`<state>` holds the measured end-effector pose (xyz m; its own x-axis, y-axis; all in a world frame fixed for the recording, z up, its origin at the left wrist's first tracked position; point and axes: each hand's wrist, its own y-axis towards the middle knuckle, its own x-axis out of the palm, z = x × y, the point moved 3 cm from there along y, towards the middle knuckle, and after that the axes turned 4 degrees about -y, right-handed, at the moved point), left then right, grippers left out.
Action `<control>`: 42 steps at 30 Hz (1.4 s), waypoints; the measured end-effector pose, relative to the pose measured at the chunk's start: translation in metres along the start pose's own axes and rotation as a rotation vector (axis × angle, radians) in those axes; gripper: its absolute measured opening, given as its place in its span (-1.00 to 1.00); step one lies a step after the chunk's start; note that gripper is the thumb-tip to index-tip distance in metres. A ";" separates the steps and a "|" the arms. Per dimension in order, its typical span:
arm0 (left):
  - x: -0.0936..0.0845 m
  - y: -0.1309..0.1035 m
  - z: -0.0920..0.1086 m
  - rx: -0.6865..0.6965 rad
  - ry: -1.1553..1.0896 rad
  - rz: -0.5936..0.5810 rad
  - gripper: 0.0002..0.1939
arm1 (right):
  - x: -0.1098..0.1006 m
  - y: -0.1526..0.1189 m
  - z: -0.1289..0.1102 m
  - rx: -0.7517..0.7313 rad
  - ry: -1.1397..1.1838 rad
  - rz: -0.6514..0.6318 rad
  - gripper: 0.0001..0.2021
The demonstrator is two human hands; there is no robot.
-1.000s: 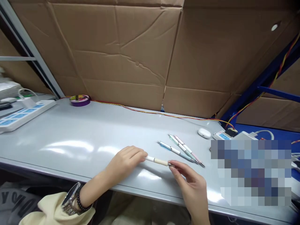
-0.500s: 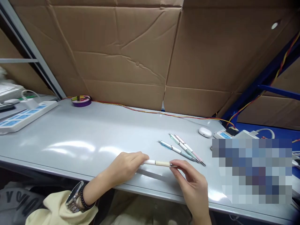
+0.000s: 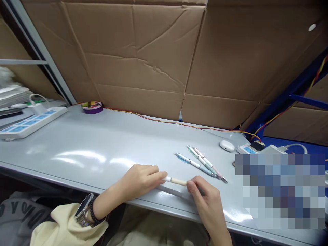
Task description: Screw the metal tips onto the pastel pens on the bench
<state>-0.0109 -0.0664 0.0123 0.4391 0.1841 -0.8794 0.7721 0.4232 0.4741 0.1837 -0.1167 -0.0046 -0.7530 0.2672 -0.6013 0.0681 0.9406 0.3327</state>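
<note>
A white and cream pen (image 3: pixel 178 181) is held level between my two hands, just above the front part of the grey table. My left hand (image 3: pixel 143 179) is closed around its white end, and the fingers cover that tip. At the cream end, the thumb and fingers of my right hand (image 3: pixel 206 196) pinch the tip and hide it. Beyond my right hand lie a blue and white pen (image 3: pixel 194 164), a green and white pen (image 3: pixel 201 159) and a pink and white pen (image 3: pixel 205 160), their points close together toward the right.
A white earbud case (image 3: pixel 227 146) sits behind the pens. Power strips stand at the left (image 3: pixel 36 123) and right (image 3: pixel 247 149). A purple tape roll (image 3: pixel 92 108) and a thin red-yellow wire (image 3: pixel 153 119) lie along the cardboard wall (image 3: pixel 143 44). A blurred patch covers the right side.
My right thumb and fingers have closed further over the cream end, covering the metal tip. My left hand has shifted slightly right with the pen. The whole view has moved a little.
</note>
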 end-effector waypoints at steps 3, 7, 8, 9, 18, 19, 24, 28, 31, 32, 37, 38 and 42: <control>-0.001 0.001 0.002 0.001 0.004 0.003 -0.74 | 0.002 0.000 0.000 0.018 0.021 -0.023 -0.63; 0.000 0.001 0.002 -0.034 -0.010 0.037 -0.75 | 0.003 -0.003 0.005 0.071 0.237 0.056 -0.63; 0.000 0.001 0.001 -0.043 -0.014 0.047 -0.75 | 0.003 -0.005 0.007 0.095 0.267 0.079 -0.63; 0.000 0.001 0.001 -0.050 -0.018 0.054 -0.76 | 0.003 -0.006 0.008 0.118 0.279 0.094 -0.68; -0.002 0.000 0.002 -0.017 -0.027 0.041 -0.75 | 0.002 -0.002 0.001 0.035 0.076 -0.111 -0.60; -0.002 0.000 0.002 -0.014 -0.023 0.046 -0.75 | 0.002 -0.001 0.000 0.030 0.079 -0.114 -0.60; -0.003 0.001 0.000 -0.049 -0.011 0.089 -0.77 | 0.001 -0.004 0.005 0.064 0.220 0.019 -0.68; -0.002 0.001 -0.001 -0.057 -0.014 0.079 -0.78 | 0.001 -0.005 0.008 0.114 0.223 0.002 -0.80; -0.001 0.001 0.001 -0.035 -0.010 0.055 -0.75 | 0.001 -0.003 0.004 0.119 0.126 -0.062 -0.69; -0.001 0.001 0.001 -0.029 -0.010 0.043 -0.74 | 0.001 -0.002 0.003 0.112 0.099 -0.077 -0.64; -0.001 0.001 0.001 -0.066 -0.001 0.031 -0.76 | 0.000 -0.001 0.003 0.086 0.182 0.018 -0.74; -0.001 0.000 0.001 -0.073 -0.001 0.034 -0.76 | 0.000 -0.001 0.004 0.092 0.199 0.031 -0.72; 0.000 0.001 0.000 -0.067 -0.008 0.032 -0.77 | 0.001 -0.002 0.005 0.147 0.176 -0.044 -0.76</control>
<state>-0.0105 -0.0666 0.0130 0.4665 0.1915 -0.8636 0.7253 0.4759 0.4973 0.1858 -0.1177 -0.0096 -0.8588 0.1970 -0.4729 0.1177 0.9743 0.1921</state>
